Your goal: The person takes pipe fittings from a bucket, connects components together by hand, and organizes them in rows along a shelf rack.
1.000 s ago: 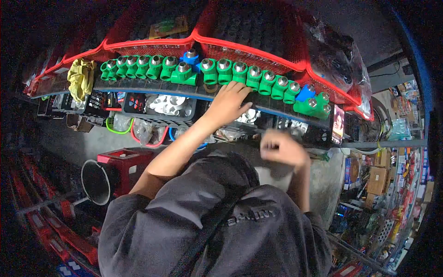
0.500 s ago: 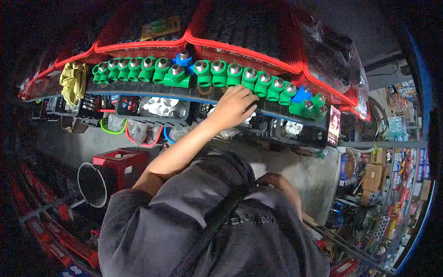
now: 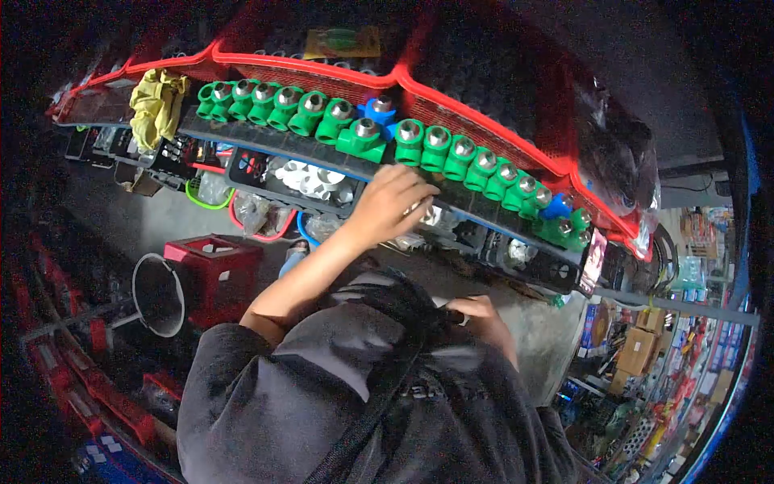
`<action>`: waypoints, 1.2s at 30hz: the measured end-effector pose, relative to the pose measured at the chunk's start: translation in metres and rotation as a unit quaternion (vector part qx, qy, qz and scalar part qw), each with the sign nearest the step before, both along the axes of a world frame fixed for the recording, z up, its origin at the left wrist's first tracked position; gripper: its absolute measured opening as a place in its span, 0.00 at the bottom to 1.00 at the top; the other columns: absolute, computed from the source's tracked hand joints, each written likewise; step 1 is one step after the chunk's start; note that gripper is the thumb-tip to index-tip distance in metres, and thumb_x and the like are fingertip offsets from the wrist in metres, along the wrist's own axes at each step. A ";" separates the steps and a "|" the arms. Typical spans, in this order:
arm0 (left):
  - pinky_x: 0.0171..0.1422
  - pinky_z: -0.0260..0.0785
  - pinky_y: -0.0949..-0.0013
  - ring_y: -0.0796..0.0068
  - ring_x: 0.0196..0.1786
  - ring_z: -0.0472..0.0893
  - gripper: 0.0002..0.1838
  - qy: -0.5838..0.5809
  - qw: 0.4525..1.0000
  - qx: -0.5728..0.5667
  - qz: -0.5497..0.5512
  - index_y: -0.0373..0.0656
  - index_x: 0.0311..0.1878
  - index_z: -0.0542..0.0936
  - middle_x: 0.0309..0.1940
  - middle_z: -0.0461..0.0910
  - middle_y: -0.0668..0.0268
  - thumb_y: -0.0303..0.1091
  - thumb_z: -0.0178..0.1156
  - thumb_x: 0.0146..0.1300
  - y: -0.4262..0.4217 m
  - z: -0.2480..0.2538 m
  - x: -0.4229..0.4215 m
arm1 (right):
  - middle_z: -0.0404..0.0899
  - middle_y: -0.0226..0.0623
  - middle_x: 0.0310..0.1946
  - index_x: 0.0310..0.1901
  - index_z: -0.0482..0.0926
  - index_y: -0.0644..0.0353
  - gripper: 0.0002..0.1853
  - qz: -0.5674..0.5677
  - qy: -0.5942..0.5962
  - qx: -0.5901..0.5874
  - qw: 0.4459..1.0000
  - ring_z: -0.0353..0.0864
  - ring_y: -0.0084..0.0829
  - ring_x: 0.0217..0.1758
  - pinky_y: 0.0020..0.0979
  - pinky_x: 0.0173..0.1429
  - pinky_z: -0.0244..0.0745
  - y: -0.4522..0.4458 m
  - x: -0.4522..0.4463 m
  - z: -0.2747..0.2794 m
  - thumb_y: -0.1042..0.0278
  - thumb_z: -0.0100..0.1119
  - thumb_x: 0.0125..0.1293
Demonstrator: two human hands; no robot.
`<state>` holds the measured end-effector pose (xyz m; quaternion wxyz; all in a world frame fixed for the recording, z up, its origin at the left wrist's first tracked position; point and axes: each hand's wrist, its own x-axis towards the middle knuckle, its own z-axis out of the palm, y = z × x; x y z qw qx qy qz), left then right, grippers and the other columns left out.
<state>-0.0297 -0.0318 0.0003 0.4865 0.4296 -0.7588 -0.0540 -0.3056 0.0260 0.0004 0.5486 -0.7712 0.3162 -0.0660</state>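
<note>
My left hand is at the front edge of a dark ledge, just below a row of green pipe fittings with metal threaded ends. Its fingers are bent and the thumb stands apart; I see nothing held, though the palm is hidden. A green tee fitting lies nearest above the hand, in front of a blue fitting. Close to my chest is my right hand, its fingers drawn together around something small and unclear. Another blue fitting sits near the row's right end.
Red baskets stand behind the row. A yellow glove lies at the left end and a phone leans at the right. Below are a black crate of white fittings, a red stool and shelves of boxes.
The view has turned, so the ledge now slopes down to the right. My left hand has drawn back from the green fittings to the ledge's edge. My right hand shows more clearly.
</note>
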 end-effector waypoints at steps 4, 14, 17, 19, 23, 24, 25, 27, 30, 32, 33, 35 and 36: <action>0.43 0.62 0.61 0.60 0.38 0.72 0.10 0.015 0.993 -0.004 0.114 0.41 0.37 0.78 0.31 0.74 0.62 0.28 0.60 0.49 0.012 0.005 0.056 | 0.78 0.41 0.44 0.50 0.74 0.57 0.26 0.108 -0.059 0.061 0.990 0.79 0.33 0.41 0.31 0.45 0.74 -0.012 0.016 -0.003 0.74 0.67 0.45; 0.50 0.63 0.61 0.60 0.45 0.72 0.15 0.003 0.991 0.021 0.132 0.42 0.44 0.77 0.38 0.75 0.62 0.28 0.61 0.49 0.005 0.018 0.136 | 0.77 0.37 0.36 0.37 0.75 0.64 0.09 -0.229 -0.092 -0.237 0.940 0.77 0.25 0.39 0.24 0.44 0.70 -0.055 0.159 0.053 0.76 0.60 0.54; 0.55 0.61 0.59 0.59 0.51 0.69 0.22 -0.054 0.992 0.002 0.114 0.46 0.51 0.75 0.47 0.75 0.65 0.29 0.60 0.50 -0.010 0.028 0.137 | 0.74 0.36 0.42 0.42 0.74 0.60 0.14 -0.279 -0.031 -0.304 0.911 0.77 0.31 0.41 0.28 0.43 0.71 -0.074 0.204 0.055 0.74 0.62 0.52; 0.55 0.60 0.59 0.60 0.51 0.69 0.23 -0.088 0.991 0.011 0.102 0.46 0.52 0.75 0.49 0.75 0.65 0.30 0.61 0.50 -0.021 0.030 0.137 | 0.73 0.35 0.45 0.44 0.74 0.59 0.16 -0.273 0.003 -0.341 0.899 0.77 0.32 0.41 0.29 0.44 0.72 -0.085 0.224 0.056 0.74 0.62 0.52; 0.56 0.57 0.57 0.61 0.54 0.68 0.25 -0.152 0.985 0.036 0.074 0.47 0.53 0.74 0.51 0.73 0.68 0.31 0.61 0.48 -0.032 0.023 0.136 | 0.72 0.39 0.46 0.48 0.74 0.61 0.20 -0.253 0.044 -0.450 0.855 0.74 0.28 0.31 0.27 0.38 0.72 -0.093 0.245 0.048 0.74 0.63 0.51; 0.56 0.57 0.57 0.61 0.54 0.68 0.25 -0.152 0.985 0.033 0.073 0.47 0.53 0.74 0.51 0.73 0.68 0.31 0.61 0.48 -0.033 0.023 0.138 | 0.72 0.40 0.45 0.48 0.74 0.61 0.20 -0.268 0.037 -0.420 0.866 0.74 0.28 0.29 0.27 0.38 0.72 -0.095 0.247 0.045 0.74 0.63 0.51; 0.54 0.57 0.57 0.63 0.53 0.68 0.22 -0.167 0.983 0.018 0.077 0.46 0.52 0.75 0.50 0.74 0.68 0.32 0.59 0.50 -0.034 0.023 0.140 | 0.73 0.40 0.45 0.48 0.74 0.62 0.20 -0.283 0.030 -0.390 0.876 0.74 0.28 0.28 0.28 0.38 0.72 -0.096 0.249 0.045 0.75 0.63 0.51; 0.51 0.58 0.57 0.65 0.53 0.69 0.20 -0.181 0.981 0.004 0.077 0.45 0.50 0.76 0.48 0.74 0.68 0.33 0.57 0.51 -0.033 0.021 0.141 | 0.73 0.40 0.43 0.47 0.74 0.63 0.19 -0.291 0.022 -0.373 0.881 0.74 0.27 0.26 0.27 0.36 0.72 -0.092 0.250 0.047 0.77 0.63 0.51; 0.52 0.57 0.56 0.65 0.52 0.69 0.19 -0.181 0.980 0.001 0.082 0.46 0.49 0.77 0.48 0.74 0.69 0.32 0.55 0.51 -0.038 0.020 0.144 | 0.71 0.38 0.39 0.46 0.73 0.63 0.19 -0.305 0.015 -0.351 0.885 0.72 0.24 0.26 0.24 0.32 0.70 -0.095 0.252 0.045 0.80 0.62 0.50; 0.53 0.57 0.56 0.65 0.52 0.69 0.19 -0.180 0.981 -0.008 0.076 0.47 0.49 0.77 0.47 0.74 0.69 0.31 0.56 0.51 -0.038 0.022 0.144 | 0.70 0.38 0.40 0.46 0.73 0.63 0.19 -0.318 0.007 -0.346 0.883 0.72 0.23 0.25 0.24 0.31 0.70 -0.092 0.254 0.043 0.80 0.62 0.49; 0.53 0.57 0.56 0.65 0.52 0.69 0.19 -0.171 0.983 -0.003 0.071 0.47 0.49 0.77 0.47 0.74 0.69 0.31 0.56 0.51 -0.039 0.022 0.144 | 0.69 0.37 0.40 0.46 0.73 0.63 0.20 -0.330 -0.001 -0.339 0.881 0.71 0.23 0.25 0.23 0.31 0.70 -0.091 0.255 0.042 0.80 0.62 0.49; 0.53 0.58 0.56 0.65 0.52 0.69 0.19 -0.163 0.985 0.005 0.064 0.48 0.49 0.77 0.46 0.74 0.69 0.31 0.57 0.50 -0.038 0.022 0.144 | 0.69 0.37 0.41 0.46 0.73 0.63 0.20 -0.330 0.007 -0.336 0.882 0.71 0.22 0.25 0.23 0.30 0.70 -0.089 0.254 0.042 0.80 0.63 0.48; 0.53 0.58 0.56 0.65 0.52 0.69 0.19 -0.161 0.985 0.004 0.066 0.49 0.49 0.77 0.46 0.74 0.69 0.30 0.57 0.50 -0.037 0.023 0.144 | 0.69 0.37 0.40 0.46 0.74 0.63 0.20 -0.333 -0.004 -0.333 0.882 0.71 0.22 0.25 0.23 0.30 0.70 -0.088 0.253 0.040 0.80 0.63 0.48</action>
